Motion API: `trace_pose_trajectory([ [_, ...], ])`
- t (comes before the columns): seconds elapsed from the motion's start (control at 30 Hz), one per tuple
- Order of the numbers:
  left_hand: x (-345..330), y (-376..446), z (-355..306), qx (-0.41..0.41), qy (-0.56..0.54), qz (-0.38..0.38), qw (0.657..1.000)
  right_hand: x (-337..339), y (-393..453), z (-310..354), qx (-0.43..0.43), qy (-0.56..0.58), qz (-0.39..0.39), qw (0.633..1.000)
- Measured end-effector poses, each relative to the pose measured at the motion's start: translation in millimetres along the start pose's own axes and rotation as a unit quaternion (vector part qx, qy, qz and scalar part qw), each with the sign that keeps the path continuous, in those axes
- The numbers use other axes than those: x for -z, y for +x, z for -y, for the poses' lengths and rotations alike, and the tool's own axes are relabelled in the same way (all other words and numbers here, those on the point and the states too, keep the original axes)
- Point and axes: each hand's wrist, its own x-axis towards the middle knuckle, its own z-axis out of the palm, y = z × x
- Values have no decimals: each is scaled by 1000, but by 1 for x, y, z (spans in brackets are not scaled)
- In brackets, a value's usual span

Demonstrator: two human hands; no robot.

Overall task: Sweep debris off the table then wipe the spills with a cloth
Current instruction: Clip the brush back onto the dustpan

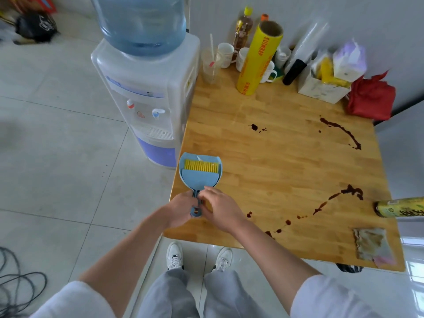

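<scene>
At the tabletop's (pixel 286 161) left edge, the nested brush (pixel 201 165) and dustpan (pixel 199 175) are gripped at their handles by the left hand (pixel 180 210) and right hand (pixel 220 208), seemingly for separating; spills (pixel 339 130) remain unwiped.

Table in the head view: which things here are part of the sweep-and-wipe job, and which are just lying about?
For the job:
- blue dustpan with yellow-bristled brush, handles held by left hand and right hand
- dark spills
- stained cloth

Lying about:
- cling wrap roll
- mugs
- red bag
- water dispenser
</scene>
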Motion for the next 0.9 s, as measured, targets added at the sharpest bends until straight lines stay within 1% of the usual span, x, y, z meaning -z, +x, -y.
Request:
trace_pose_trajectory([
  [0.03, 1, 1, 5, -10, -3, -23, 1000, -3, 2, 4, -4, -2, 5, 1000],
  [0.07, 4, 1, 8, 16, -18, -8, 1000, -6, 4, 8, -8, -1, 7, 1000],
  [0.1, 5, 1, 14, 46, -68, -24, 996, -9, 5, 10, -11, 1, 8, 1000],
  [0.13, 8, 2, 14, 82, -108, -24, 990, -13, 7, 11, -14, 1, 8, 1000],
  [0.17, 9, 2, 17, 96, -144, -19, 985, -16, 8, 13, -14, 0, 13, 1000],
  [0.2, 5, 4, 23, 99, -156, -12, 983, -21, 8, 14, -14, -3, 24, 1000],
  [0.27, 4, 0, 28, 139, -201, 5, 970, -30, 9, 15, -16, -16, 63, 998],
  [0.37, 8, -3, 33, 163, -247, 43, 954, -40, 12, 19, -37, -32, 112, 993],
  [0.43, 9, -1, 36, 171, -240, 56, 954, -42, 15, 21, -45, -35, 121, 991],
  [0.5, 7, 4, 40, 190, -223, 53, 955, -43, 16, 22, -53, -39, 125, 990],
  [0.6, 1, 10, 39, 190, -188, 24, 963, -44, 15, 18, -68, -37, 128, 989],
  [0.7, -1, 14, 41, 202, -143, -29, 968, -45, 13, 15, -78, -34, 135, 987],
  [0.77, 0, 16, 42, 213, -109, -37, 970, -46, 12, 13, -73, -22, 134, 988],
  [0.83, 6, 14, 40, 225, -36, -32, 973, -44, 9, 9, -71, 15, 114, 991],
  [0.9, 14, 14, 34, 229, -16, -59, 972, -36, 6, 2, -78, 52, 65, 993],
])
